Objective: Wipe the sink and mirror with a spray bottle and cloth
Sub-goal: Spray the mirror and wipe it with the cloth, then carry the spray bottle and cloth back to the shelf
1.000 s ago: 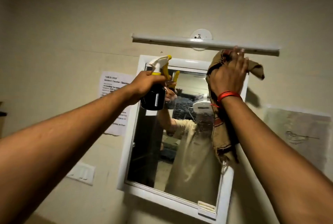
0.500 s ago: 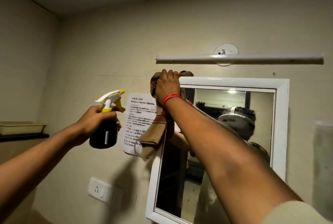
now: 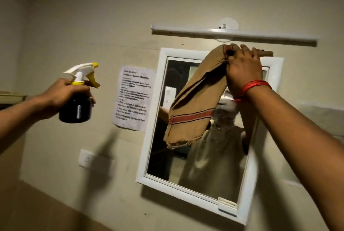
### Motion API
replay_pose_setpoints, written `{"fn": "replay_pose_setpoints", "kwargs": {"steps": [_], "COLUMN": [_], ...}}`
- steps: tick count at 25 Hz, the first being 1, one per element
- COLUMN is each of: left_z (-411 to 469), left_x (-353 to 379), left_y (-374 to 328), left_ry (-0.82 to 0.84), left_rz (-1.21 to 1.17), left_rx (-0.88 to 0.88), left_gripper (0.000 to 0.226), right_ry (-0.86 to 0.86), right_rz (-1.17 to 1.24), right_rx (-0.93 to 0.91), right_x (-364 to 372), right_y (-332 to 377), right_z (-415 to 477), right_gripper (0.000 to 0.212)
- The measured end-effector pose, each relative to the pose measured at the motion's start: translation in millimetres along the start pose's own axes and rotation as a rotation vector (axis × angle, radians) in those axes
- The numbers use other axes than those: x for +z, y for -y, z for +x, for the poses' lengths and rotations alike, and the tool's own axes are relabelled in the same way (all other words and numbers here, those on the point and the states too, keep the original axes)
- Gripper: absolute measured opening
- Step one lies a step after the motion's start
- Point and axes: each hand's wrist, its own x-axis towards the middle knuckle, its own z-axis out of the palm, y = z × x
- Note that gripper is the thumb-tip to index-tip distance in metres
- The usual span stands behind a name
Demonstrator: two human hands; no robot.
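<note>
- The right hand [image 3: 243,71] is clenched around a bunched end of the tan cloth [image 3: 195,104] and presses it against the top rail of the white-framed mirror [image 3: 158,119], toward the mirror's upper right corner; a red thread band circles that wrist.
- The rest of the cloth hangs loose, slanting down and to the left across the glass, its red stripe and frayed hem in front of the upper middle of the mirror. It looks held by one end so the hand can drive a wad along the frame while the tail trails free.
- The left hand [image 3: 65,96] grasps the spray bottle [image 3: 78,98] around its neck and dark body, well to the left of the mirror, past the printed paper notice [image 3: 135,98] taped beside the frame. The white and yellow trigger head points toward the mirror; no finger is clearly on the trigger, so it seems parked clear of the wiping path yet ready for another squirt.
- Fine droplets or haze show on the glass below the right hand, suggesting that the mirror is wet and the wiping stage is under way.
- A white tube light fitting [image 3: 232,34] runs just above the mirror, close over the right hand's knuckles, leaving little headroom.
- A wall socket [image 3: 86,158] sits below and left of the mirror.
- The sink is out of view, so its state cannot be judged.
</note>
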Motion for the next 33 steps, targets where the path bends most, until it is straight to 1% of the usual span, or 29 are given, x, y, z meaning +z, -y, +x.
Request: {"fn": "replay_pose_setpoints", "kwargs": {"steps": [1,3,4,5,6,7,8,9,12,15,16,18,20,22,24,27,29,31,33], "left_z": [4.2,10.1,11.4,12.7,12.8,12.3,12.1,12.2,14.6,21.7,23.9,30.9,36.6,43.2,48.4,54.5,59.8,64.6,69.5], "left_x": [-0.2,0.6,1.7,2.0,3.0,4.4,4.8,6.4,11.2,13.9,13.2,12.6,11.4,4.6,-7.8,-39.1,-69.6,-100.6,-136.9], "left_y": [6.2,19.4,26.6,34.7,40.7,45.3,49.7,53.3,61.3,65.7,67.5,71.2,67.8,64.2,63.7,66.5,76.5,90.9,109.2], "left_ry": [0.0,0.002,-0.003,-0.013,-0.013,-0.003,0.011,0.033,0.075,0.137,0.16,0.187,0.216,0.257,0.303,0.335,0.32,0.284,0.231], "left_rz": [-0.005,-0.019,-0.036,-0.054,-0.065,-0.071,-0.067,-0.048,0.021,0.012,0.001,-0.01,-0.042,-0.067,-0.071,-0.089,-0.093,-0.093,-0.077], "left_rx": [-0.005,-0.031,-0.05,-0.065,-0.073,-0.079,-0.082,-0.083,-0.098,-0.113,-0.121,-0.126,-0.106,-0.08,-0.053,-0.007,0.002,-0.024,-0.065], "left_gripper": [0.03,0.03,0.029,0.029,0.029,0.028,0.028,0.027,0.027,0.03,0.032,0.035,0.031,0.025,0.022,0.028,0.031,0.032,0.034], "right_ry": [-0.025,-0.033,0.02,0.113,0.232,0.379,0.505,0.592,0.634,0.819,0.857,0.904,0.949,1.022,1.049,1.059,1.073,1.119,1.17], "right_rz": [0.012,0.194,0.274,0.311,0.296,0.218,0.21,0.268,0.328,0.397,0.424,0.475,0.551,0.681,0.785,0.784,0.781,0.874,0.981], "right_rx": [0.051,0.248,0.37,0.438,0.435,0.388,0.351,0.369,0.397,0.41,0.388,0.358,0.328,0.31,0.273,0.123,0.047,0.054,0.066], "right_x": [-5.5,-9.2,-7.5,1.2,12.5,20.5,26.3,25.3,-6.4,-64.7,-81.2,-104.9,-116.7,-116.0,-105.5,-86.7,-79.4,-69.6,-59.2], "right_y": [-25.8,-72.6,-90.5,-106.0,-117.4,-122.0,-121.3,-116.0,-103.8,-80.7,-69.2,-36.1,7.2,64.7,127.3,222.3,284.9,337.0,389.0], "right_z": [-14.5,-45.7,-61.2,-76.8,-92.3,-111.8,-129.1,-143.6,-159.6,-140.7,-129.9,-108.6,-89.0,-73.8,-56.6,-32.1,-20.8,-15.0,-8.2], "right_gripper": [0.034,0.039,0.041,0.042,0.04,0.032,0.021,0.015,0.022,0.032,0.035,0.041,0.043,0.036,0.032,0.028,0.02,0.009,0.013]}}
